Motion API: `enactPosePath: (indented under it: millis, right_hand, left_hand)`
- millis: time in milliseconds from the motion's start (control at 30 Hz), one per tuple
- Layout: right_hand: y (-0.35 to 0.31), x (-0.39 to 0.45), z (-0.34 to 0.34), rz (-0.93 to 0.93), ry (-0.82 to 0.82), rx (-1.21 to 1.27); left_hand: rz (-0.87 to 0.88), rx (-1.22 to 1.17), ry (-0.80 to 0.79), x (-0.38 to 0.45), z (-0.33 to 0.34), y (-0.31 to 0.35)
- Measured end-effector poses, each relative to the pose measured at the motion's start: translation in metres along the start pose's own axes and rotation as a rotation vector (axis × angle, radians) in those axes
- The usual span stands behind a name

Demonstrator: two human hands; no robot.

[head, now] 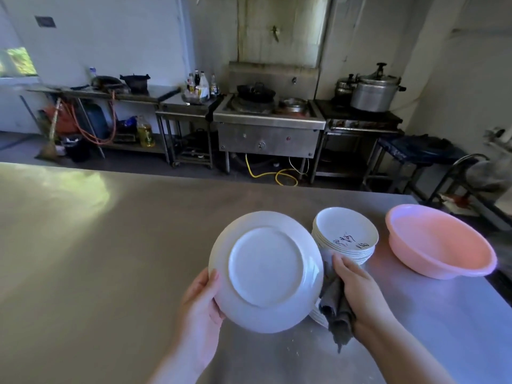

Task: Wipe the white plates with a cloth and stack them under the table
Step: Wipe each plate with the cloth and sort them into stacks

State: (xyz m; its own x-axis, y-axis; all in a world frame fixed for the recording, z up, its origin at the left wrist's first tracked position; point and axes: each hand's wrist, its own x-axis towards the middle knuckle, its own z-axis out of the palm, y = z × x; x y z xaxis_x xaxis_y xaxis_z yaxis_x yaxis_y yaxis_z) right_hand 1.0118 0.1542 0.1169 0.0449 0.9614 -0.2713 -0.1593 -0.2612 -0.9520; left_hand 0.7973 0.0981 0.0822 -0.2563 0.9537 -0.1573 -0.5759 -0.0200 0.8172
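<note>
Left hand (pixel 201 303) grip on upturned plate (pixel 266 270) — right hand (pixel 360 295) apparently clutching cloth (pixel 336 309)

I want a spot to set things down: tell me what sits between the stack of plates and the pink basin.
Nothing. In the head view, only bare steel table shows between the stack of plates and the pink basin.

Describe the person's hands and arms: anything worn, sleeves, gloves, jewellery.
Both the left hand and the right hand are bare: no gloves, rings, watch or bracelet show. The forearms are bare too; no sleeve reaches into view before the picture's bottom edge.
</note>
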Motion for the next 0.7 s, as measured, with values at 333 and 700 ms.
enactPosePath:
  millis: [333,700]
  right_hand:
    - [-0.019,-0.004,0.032,-0.908,0.108,-0.726]
    - [-0.004,-0.011,0.018,-1.291,-0.277,-0.935]
  left_hand:
    - [0.061,0.052,-0.027,-0.012,0.03,0.009]
    - [0.078,0.047,-0.039,-0.005,0.035,0.02]
